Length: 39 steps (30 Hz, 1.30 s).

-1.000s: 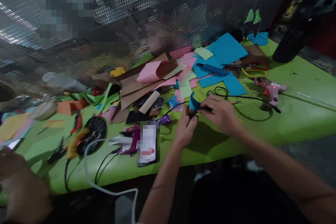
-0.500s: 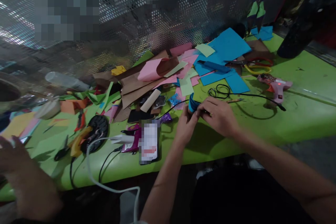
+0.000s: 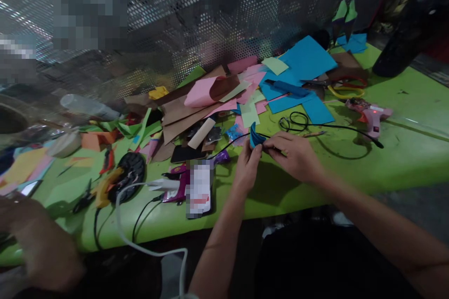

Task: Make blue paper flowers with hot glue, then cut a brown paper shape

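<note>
A small curled piece of blue paper [image 3: 256, 136] stands up between my two hands over the front of the green table. My left hand [image 3: 248, 164] pinches it from below and the left, thumb against its lower edge. Fingers bent together, my right hand [image 3: 292, 155] grips the paper's right-hand end; the fingertips partly hide that spot. A black cable [image 3: 336, 125] runs behind both hands. To the right lies a pink glue gun [image 3: 373, 117] with a small red light lit.
Blue paper sheets [image 3: 310, 58], pink paper [image 3: 201, 92] and brown paper pieces pile up at the back. Scissors [image 3: 347, 91] lie right of the pile. A phone [image 3: 199, 190], a yellow glue gun [image 3: 107, 187] and a white cable [image 3: 150, 253] are left. Another person's arm [image 3: 44, 238] reaches in there.
The blue paper has tilted a little left and its curl is seen more from the side. My right fingers have shifted slightly along its edge. The other person's hand has moved lower.
</note>
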### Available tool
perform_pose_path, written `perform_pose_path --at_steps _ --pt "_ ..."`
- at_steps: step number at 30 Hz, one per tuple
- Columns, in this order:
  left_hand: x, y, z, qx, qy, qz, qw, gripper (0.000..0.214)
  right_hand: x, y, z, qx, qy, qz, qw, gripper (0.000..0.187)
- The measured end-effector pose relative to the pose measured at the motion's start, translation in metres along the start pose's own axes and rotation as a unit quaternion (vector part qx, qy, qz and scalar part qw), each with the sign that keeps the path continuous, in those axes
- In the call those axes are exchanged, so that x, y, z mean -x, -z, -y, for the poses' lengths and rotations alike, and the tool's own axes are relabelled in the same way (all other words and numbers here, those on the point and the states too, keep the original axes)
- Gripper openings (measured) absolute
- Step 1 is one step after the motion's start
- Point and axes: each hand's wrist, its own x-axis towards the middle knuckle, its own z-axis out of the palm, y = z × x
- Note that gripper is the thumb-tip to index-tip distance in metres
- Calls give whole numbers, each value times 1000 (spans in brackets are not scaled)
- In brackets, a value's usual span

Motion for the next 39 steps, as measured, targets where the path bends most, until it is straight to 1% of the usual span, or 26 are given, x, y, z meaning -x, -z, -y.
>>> perform_pose_path --at_steps 5,11,14,19,23,30,36,39 --pt "1 1 -2 -16 5 7 1000 50 -1 1 2 -23 -9 1 1000 15" --pt "1 -1 -1 -22 2 6 1000 48 -3 4 5 -37 -24 4 999 14" --pt "1 -1 -2 -12 8 0 1000 49 -3 4 6 -51 -29 1 998 14" --pt "0 -2 -3 7 -5 4 1000 46 -3 3 8 -76 -54 2 996 15" --pt "1 -1 -1 9 -8 4 1000 45 -3 3 10 -68 -53 -13 996 14" --pt "1 0 4 4 -10 10 1000 35 -3 2 13 -52 -48 -28 997 15" --pt "2 0 5 2 5 9 1000 34 -3 3 14 -22 -45 -32 998 16" --pt "2 1 4 -5 -2 12 1000 33 -3 3 14 -22 -43 -39 998 16"
